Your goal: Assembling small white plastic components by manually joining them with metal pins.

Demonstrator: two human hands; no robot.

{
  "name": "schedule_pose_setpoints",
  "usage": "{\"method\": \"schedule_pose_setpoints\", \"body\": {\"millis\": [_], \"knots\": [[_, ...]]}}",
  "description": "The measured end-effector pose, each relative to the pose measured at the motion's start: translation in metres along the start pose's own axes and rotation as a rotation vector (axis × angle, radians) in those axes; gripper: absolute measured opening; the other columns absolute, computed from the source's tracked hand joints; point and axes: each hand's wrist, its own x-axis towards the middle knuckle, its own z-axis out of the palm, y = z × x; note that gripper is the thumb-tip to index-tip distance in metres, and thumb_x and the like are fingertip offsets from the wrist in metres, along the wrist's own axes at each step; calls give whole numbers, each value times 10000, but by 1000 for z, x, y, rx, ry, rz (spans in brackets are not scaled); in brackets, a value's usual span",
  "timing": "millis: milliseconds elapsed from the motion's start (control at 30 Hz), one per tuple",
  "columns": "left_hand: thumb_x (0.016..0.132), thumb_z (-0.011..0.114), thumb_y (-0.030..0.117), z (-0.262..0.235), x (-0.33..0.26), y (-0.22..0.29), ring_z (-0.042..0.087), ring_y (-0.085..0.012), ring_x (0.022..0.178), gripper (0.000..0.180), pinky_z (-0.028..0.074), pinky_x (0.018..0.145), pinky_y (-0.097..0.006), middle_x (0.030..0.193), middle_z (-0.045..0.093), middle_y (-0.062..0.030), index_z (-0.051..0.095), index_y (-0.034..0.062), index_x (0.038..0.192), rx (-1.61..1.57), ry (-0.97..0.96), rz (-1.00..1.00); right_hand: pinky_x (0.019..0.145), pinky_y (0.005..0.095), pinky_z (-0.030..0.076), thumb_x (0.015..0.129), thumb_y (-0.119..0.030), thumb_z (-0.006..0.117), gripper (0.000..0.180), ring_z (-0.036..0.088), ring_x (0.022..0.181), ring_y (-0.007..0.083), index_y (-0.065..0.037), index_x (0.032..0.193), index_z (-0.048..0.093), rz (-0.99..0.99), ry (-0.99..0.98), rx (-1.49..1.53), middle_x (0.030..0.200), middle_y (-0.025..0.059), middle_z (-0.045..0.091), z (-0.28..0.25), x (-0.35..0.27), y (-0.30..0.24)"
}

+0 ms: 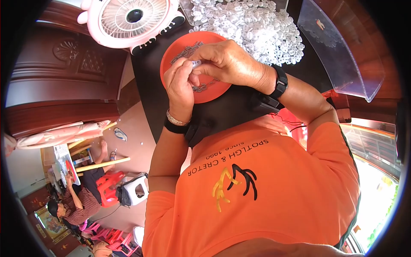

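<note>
My two hands meet above a round orange-red bowl [218, 93]. Between the fingertips is a small whitish plastic piece [196, 64], mostly covered by them. My left hand [180, 83] is closed, its fingers curled at the piece's near-left side. From the right, my right hand [231, 62] pinches at the same piece with thumb and forefinger. Whether a metal part is also between the fingers cannot be seen. Inside the bowl lie many small grey metal parts [199, 88], partly hidden beneath my hands.
A large heap of small white plastic pieces [257, 32] lies beyond the bowl on the dark table [147, 85]. A pink-and-white fan [135, 17] stands at far left, a clear plastic bin [342, 51] at right. Further left, another person [81, 201] sits near red stools [109, 188].
</note>
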Motion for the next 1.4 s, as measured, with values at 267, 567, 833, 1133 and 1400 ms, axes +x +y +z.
{"method": "schedule_pose_setpoints", "body": {"millis": [267, 567, 833, 1133, 1400], "knots": [[916, 457, 185, -4, -1, 0, 453, -94, 535, 260, 333, 503, -218, 643, 507, -39, 561, -29, 809, 66, -36, 153, 642, 258, 535, 766, -92, 740, 259, 665, 752, 151, -47, 1007, 655, 79, 2, 125, 842, 57, 678, -4, 2, -4], [918, 462, 177, -7, 3, -2, 468, -83, 559, 247, 351, 514, -213, 678, 524, -25, 563, -24, 816, 24, -33, 213, 684, 273, 533, 736, -140, 772, 298, 672, 776, 197, -50, 998, 663, 6, 75, 0, 862, 72, 680, -3, 6, -11], [938, 456, 122, -5, -3, -11, 446, -86, 533, 203, 365, 498, -232, 627, 469, -21, 573, -37, 886, -107, 20, 125, 629, 346, 508, 747, -75, 703, 158, 635, 711, 290, -49, 885, 631, -113, 46, -90, 769, 101, 630, 1, 4, -1], [946, 417, 195, 6, -4, 2, 432, -83, 499, 283, 304, 467, -216, 587, 462, -14, 510, 24, 740, -32, -18, 203, 629, 371, 501, 716, -142, 717, 184, 628, 723, 295, -55, 851, 627, -86, -13, -182, 768, 99, 628, -14, 11, -19], [932, 436, 207, -6, 5, 11, 424, -96, 488, 277, 316, 465, -218, 588, 456, -12, 563, 9, 786, -76, 66, 188, 682, 327, 527, 757, -143, 704, 327, 660, 799, 275, -85, 1074, 646, 128, 587, -1035, 898, 104, 669, -170, -11, -64]]}}
